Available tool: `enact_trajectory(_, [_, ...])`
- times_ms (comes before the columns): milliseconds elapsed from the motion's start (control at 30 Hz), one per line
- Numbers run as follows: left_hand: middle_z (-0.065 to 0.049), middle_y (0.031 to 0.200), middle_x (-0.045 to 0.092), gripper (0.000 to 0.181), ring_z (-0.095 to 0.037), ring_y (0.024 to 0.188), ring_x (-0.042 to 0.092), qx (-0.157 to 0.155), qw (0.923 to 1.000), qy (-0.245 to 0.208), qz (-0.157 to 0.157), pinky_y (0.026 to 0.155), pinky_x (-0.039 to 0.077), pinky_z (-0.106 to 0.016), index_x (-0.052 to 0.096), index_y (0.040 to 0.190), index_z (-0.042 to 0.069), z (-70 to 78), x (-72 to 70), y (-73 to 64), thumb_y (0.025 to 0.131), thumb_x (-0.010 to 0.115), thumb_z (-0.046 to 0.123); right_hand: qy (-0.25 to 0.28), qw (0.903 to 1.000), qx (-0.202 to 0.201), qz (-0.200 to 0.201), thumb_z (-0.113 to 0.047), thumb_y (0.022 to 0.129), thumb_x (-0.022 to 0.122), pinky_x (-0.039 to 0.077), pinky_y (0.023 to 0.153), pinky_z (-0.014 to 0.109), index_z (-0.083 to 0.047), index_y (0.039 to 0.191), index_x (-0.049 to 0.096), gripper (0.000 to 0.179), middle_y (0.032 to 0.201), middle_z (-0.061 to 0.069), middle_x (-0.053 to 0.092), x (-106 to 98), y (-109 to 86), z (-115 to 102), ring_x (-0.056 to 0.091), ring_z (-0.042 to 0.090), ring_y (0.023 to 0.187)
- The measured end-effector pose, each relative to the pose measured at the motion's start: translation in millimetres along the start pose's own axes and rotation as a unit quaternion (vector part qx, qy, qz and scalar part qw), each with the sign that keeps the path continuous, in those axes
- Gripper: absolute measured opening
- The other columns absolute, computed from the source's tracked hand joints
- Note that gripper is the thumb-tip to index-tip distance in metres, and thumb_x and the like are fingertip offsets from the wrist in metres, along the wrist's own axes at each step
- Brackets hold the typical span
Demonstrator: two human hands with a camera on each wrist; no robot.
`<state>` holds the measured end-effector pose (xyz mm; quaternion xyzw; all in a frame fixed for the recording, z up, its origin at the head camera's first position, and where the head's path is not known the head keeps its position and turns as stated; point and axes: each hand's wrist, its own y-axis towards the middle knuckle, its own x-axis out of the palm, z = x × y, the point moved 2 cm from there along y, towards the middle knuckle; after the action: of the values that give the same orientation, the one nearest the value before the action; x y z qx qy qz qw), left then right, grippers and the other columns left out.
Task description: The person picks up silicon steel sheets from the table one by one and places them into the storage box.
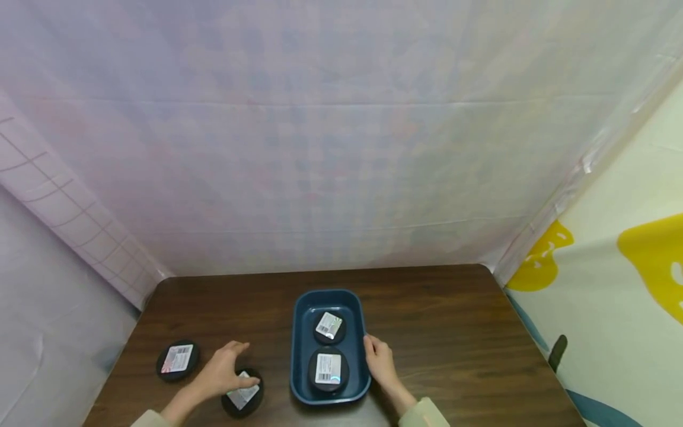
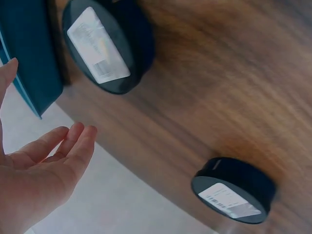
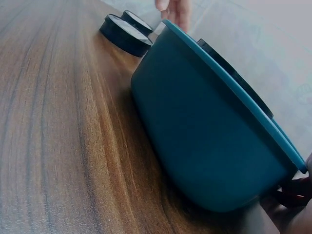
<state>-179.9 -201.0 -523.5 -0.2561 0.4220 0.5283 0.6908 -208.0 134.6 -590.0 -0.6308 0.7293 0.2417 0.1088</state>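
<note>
My left hand [image 1: 221,369] hovers over a round black container [image 1: 242,403] with a white barcode label, thumb and fingers spread apart. In the left wrist view a gap shows between that hand [image 2: 46,165] and the labelled container [image 2: 100,46]. My right hand [image 1: 380,360] grips the right rim of a deep blue rectangular tray [image 1: 328,299]; in the right wrist view only a sliver of it shows beside the tray [image 3: 204,117]. Two similar containers lie in the tray, one farther back [image 1: 329,328] and one nearer [image 1: 328,370].
Another black labelled container [image 1: 178,360] lies on the brown wooden table [image 1: 443,332], left of my left hand. A pale curtain [image 1: 320,178] hangs behind the table's far edge. Sheeting with yellow shapes [image 1: 539,261] hangs at the right.
</note>
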Motion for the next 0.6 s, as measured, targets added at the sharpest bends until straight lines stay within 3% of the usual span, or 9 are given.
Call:
enact_trajectory(167, [-0.023, 0.104, 0.061, 0.078, -0.04, 0.092, 0.059, 0.002, 0.9997, 0.0, -0.023, 0.079, 0.05, -0.05, 0.059, 0.108, -0.017, -7.8, 8.5, -8.7, 0.054, 0.088, 0.032, 0.028, 0.9968, -0.068, 0.03, -0.022, 0.097, 0.05, 0.053, 0.077, 0.039, 0.005, 0.106, 0.068, 0.033, 0.1, 0.022, 0.068, 6.8, 2.6, 22.3, 0.065, 0.03, 0.094])
enact_trajectory(267, [-0.023, 0.104, 0.06, 0.08, -0.039, 0.091, 0.06, -0.007, 0.9993, 0.005, -0.037, 0.077, 0.05, -0.05, 0.058, 0.108, -0.017, -11.0, 14.2, -14.4, 0.052, 0.089, 0.032, 0.023, 0.9983, -0.049, 0.021, -0.019, 0.097, 0.05, 0.052, 0.08, 0.037, 0.005, 0.106, 0.068, 0.03, 0.101, 0.021, 0.068, 5.2, 2.4, 17.3, 0.065, 0.028, 0.096])
enact_trajectory(367, [-0.021, 0.103, 0.06, 0.082, -0.035, 0.09, 0.06, -0.026, 0.9988, 0.016, -0.039, 0.076, 0.051, -0.048, 0.059, 0.108, -0.014, -12.2, 18.2, -18.0, 0.048, 0.091, 0.031, 0.003, 1.0, 0.005, -0.006, -0.01, 0.095, 0.052, 0.049, 0.084, 0.049, 0.012, 0.105, 0.065, 0.027, 0.103, 0.027, 0.065, 0.1, 1.1, 0.8, 0.061, 0.04, 0.099])
enact_trajectory(600, [-0.015, 0.101, 0.059, 0.084, -0.026, 0.084, 0.06, -0.049, 0.9974, 0.03, -0.043, 0.07, 0.052, -0.043, 0.059, 0.109, -0.013, -14.3, 26.0, -22.1, 0.042, 0.092, 0.027, -0.006, 0.9999, 0.012, -0.004, -0.008, 0.095, 0.052, 0.048, 0.085, 0.048, 0.012, 0.104, 0.065, 0.026, 0.103, 0.026, 0.065, 0.8, 1.0, 0.3, 0.061, 0.039, 0.1])
